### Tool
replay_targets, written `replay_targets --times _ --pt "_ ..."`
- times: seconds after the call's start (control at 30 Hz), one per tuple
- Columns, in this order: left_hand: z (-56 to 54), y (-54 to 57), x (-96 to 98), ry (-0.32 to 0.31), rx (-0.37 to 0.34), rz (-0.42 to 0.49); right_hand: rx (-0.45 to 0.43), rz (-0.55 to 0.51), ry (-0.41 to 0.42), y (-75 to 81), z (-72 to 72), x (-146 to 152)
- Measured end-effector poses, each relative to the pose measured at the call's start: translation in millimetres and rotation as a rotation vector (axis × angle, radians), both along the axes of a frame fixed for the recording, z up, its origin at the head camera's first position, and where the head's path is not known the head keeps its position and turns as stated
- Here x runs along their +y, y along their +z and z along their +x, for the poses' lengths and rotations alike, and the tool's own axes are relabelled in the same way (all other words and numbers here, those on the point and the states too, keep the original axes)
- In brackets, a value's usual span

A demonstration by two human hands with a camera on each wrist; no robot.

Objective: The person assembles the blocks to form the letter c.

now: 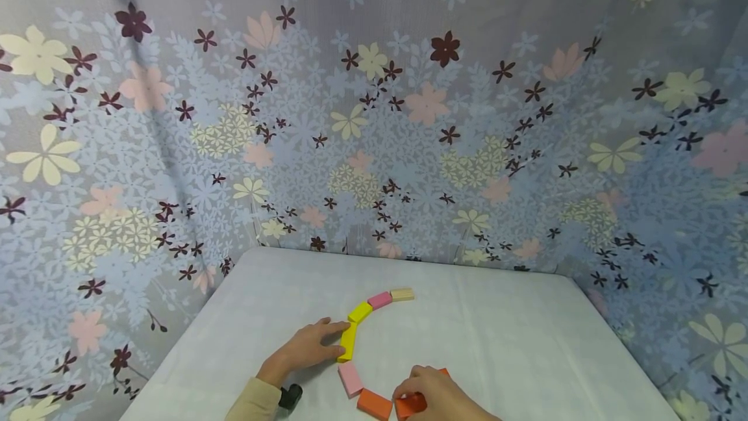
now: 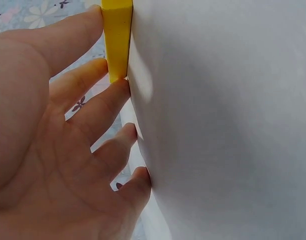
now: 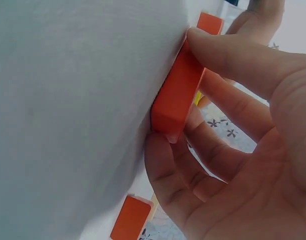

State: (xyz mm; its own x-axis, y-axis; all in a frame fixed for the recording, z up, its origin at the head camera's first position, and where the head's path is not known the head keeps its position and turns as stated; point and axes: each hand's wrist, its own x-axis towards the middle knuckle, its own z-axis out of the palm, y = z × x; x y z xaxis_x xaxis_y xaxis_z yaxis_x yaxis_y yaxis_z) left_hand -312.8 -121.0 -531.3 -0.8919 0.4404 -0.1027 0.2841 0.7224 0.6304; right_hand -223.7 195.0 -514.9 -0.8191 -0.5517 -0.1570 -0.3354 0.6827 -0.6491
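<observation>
My left hand [image 1: 310,345] rests beside a yellow block [image 1: 348,342] on the white table. Its thumb and fingertips touch that block along its left side, spread apart, as the left wrist view shows too. My right hand [image 1: 435,394] holds an orange-red block [image 3: 175,95] between thumb and fingers, low against the table. Just left of this block lies another orange block [image 1: 374,404]. Beside it a pale pink block [image 1: 350,379] leads up to the yellow one. Part of the held block is hidden by the hand in the head view.
The curve of blocks continues with a second yellow block [image 1: 360,312], a darker pink block [image 1: 380,300] and a plain wooden block [image 1: 402,294]. One more orange block [image 3: 130,217] lies past the right hand. A flowered curtain [image 1: 374,115] surrounds the white table [image 1: 514,323].
</observation>
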Motion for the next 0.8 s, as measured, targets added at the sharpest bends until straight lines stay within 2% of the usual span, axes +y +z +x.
replay_targets --times 0.8 --pt "0.6 3.9 2.2 0.001 -0.009 -0.001 -0.041 0.026 -0.020 -1.6 -1.3 -6.2"
